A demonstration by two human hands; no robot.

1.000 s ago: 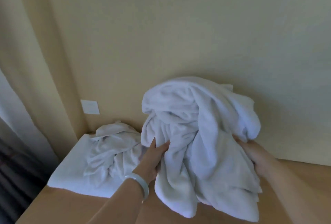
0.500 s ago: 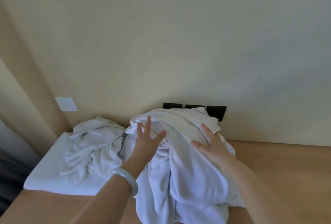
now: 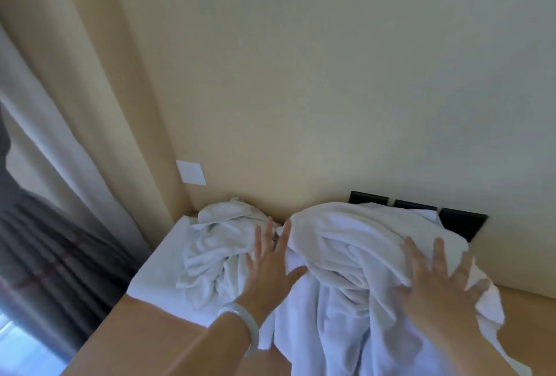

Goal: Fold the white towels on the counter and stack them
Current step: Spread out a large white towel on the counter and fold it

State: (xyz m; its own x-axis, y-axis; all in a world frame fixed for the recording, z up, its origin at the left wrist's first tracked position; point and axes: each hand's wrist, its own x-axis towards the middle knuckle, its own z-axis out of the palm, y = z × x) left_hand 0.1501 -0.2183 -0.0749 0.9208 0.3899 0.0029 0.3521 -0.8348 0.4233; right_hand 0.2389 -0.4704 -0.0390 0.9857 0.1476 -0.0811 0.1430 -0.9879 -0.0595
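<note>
A large crumpled white towel (image 3: 346,255) lies heaped on the wooden counter (image 3: 144,333), spilling toward the front edge. My left hand (image 3: 267,267), a pale bangle on its wrist, lies flat with spread fingers at the heap's left side. My right hand (image 3: 436,282) presses flat with spread fingers on the heap's right side. To the left, a second crumpled white towel (image 3: 222,243) sits on a flat folded white towel (image 3: 162,270) at the counter's far left corner.
A beige wall rises right behind the counter, with black wall sockets (image 3: 460,220) partly covered by the heap and a white wall plate (image 3: 191,172). Beige and grey curtains (image 3: 60,165) hang at the left. Bare counter shows at the right (image 3: 523,309).
The big towel came down from being held up onto the counter. Both hands let go of it and now lie flat with fingers spread; the right hand slid to the right.
</note>
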